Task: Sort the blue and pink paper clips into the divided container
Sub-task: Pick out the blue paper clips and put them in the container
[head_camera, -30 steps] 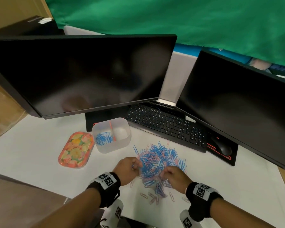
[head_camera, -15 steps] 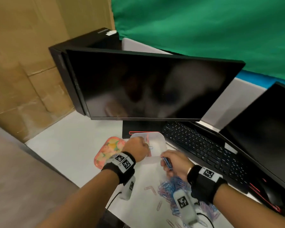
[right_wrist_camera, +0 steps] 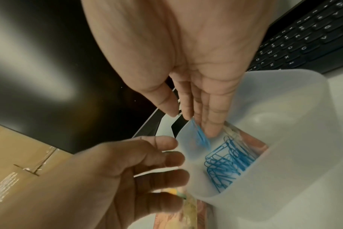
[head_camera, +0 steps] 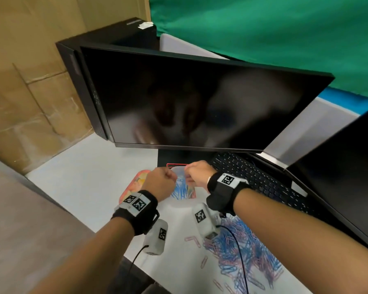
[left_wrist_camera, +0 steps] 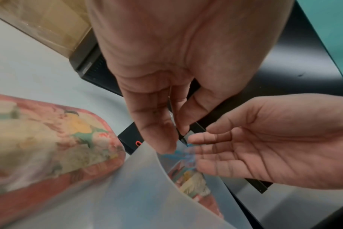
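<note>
A translucent divided container (head_camera: 179, 200) stands before the monitor foot, with blue paper clips (right_wrist_camera: 225, 162) lying in one compartment. Both hands hover over it. My right hand (right_wrist_camera: 188, 117) points straight fingers down into that compartment, and a blue clip (right_wrist_camera: 201, 136) hangs blurred just under its fingertips. My left hand (head_camera: 170, 177) is curled like a fist at the container's left rim, and nothing shows inside it. The mixed pile of blue and pink clips (head_camera: 242, 251) lies on the white table under my right forearm.
A floral tray (head_camera: 136, 183) lies left of the container. A black keyboard (head_camera: 253, 177) sits to the right, a large monitor (head_camera: 189, 102) stands close behind, and a second monitor (head_camera: 348, 166) is at the right. Loose pink clips (head_camera: 192, 240) lie near the pile.
Both hands left the pile and rose over the container. The right hand, which pinched blue clips half a second ago, now has straight fingers with a clip dropping. The view turned left.
</note>
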Motion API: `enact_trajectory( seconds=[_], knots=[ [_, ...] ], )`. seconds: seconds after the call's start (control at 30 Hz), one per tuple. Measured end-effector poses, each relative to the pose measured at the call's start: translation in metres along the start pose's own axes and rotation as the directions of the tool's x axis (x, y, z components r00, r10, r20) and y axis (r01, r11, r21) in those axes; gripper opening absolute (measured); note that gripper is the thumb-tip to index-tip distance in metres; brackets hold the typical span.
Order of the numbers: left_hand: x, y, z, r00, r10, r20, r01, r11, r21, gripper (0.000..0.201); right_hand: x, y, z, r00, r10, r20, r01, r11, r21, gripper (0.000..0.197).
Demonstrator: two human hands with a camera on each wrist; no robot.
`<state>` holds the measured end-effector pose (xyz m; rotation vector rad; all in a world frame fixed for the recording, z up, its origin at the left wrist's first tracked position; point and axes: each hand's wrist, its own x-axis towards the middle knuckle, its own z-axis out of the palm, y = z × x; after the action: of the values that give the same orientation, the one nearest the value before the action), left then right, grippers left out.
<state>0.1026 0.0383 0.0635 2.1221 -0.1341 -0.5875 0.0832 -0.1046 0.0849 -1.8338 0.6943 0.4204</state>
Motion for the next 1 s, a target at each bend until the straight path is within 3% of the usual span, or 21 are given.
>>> enact_trajectory(
  seconds=[0.13, 0.27, 0.37, 0.5, 0.7, 0.8, 1.0],
  knots=[
    [-0.01, 0.001, 0.0, 0.996, 0.068, 0.058, -0.074, 0.993, 0.096, 0.018, -0.011, 0.01, -0.009, 0.999, -0.039, -0.014, 0.039, 0.999, 0.025, 0.02],
    [-0.028, 0.004, 0.028, 0.936, 0.186, 0.299, -0.257, 0.941, 0.219, 0.015, -0.046, 0.046, -0.035, 0.994, -0.045, -0.104, 0.056, 0.993, 0.104, 0.022],
    [-0.041, 0.003, 0.059, 0.871, 0.223, 0.438, -0.385, 0.863, 0.325, 0.016, -0.077, 0.096, -0.057, 0.984, -0.043, -0.173, 0.036, 0.998, -0.044, 0.021],
    [-0.046, -0.006, 0.093, 0.823, 0.15, 0.549, -0.442, 0.775, 0.451, 0.019, -0.102, 0.16, -0.069, 0.982, -0.018, -0.187, -0.043, 0.946, -0.32, 0.019],
    [-0.047, -0.013, 0.123, 0.849, 0.073, 0.523, -0.422, 0.689, 0.589, 0.018, -0.124, 0.216, -0.062, 0.959, -0.003, -0.283, -0.073, 0.963, -0.26, 0.018],
    [-0.048, -0.016, 0.133, 0.845, 0.051, 0.532, -0.454, 0.595, 0.663, 0.022, -0.128, 0.224, -0.061, 0.942, -0.026, -0.334, -0.065, 0.964, -0.258, 0.019],
    [-0.047, -0.016, 0.139, 0.845, 0.029, 0.533, -0.46, 0.548, 0.699, 0.021, -0.116, 0.23, -0.083, 0.859, 0.027, -0.512, -0.132, 0.977, -0.17, 0.018]
  ],
)
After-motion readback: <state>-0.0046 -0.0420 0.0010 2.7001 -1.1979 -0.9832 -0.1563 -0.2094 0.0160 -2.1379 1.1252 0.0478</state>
